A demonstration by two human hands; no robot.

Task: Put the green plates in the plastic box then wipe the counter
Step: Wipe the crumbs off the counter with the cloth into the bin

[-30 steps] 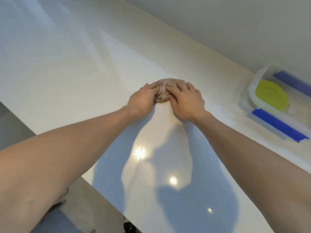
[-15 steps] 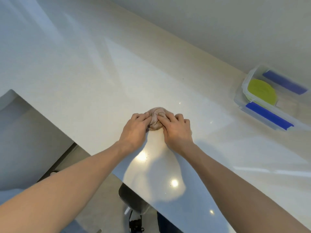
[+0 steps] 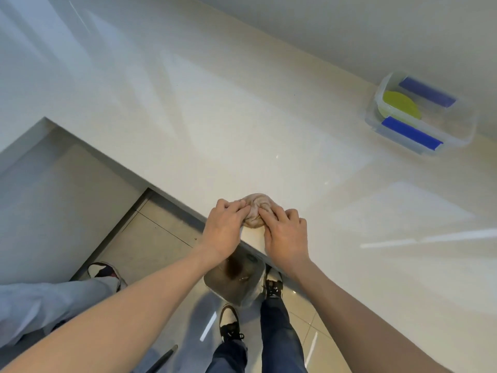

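A bunched beige cloth (image 3: 255, 211) lies on the glossy white counter (image 3: 215, 117), close to its front edge. My left hand (image 3: 223, 230) and my right hand (image 3: 285, 238) hold it from either side, fingertips dug into its folds and pressing it down. At the far right, against the wall, stands the clear plastic box (image 3: 376, 98) with blue clips. A green plate (image 3: 400, 105) lies inside it, partly hidden by the near clip and the box wall.
The counter's front edge runs diagonally just under my wrists. Below it a metal bin (image 3: 236, 278) stands on the tiled floor by my feet (image 3: 274, 289). Another person's leg (image 3: 53, 300) and shoe (image 3: 103, 270) are at the left.
Both hands have dragged the cloth back across the counter from its middle to the front edge. The view has tilted down, and the floor, bin and legs now show.
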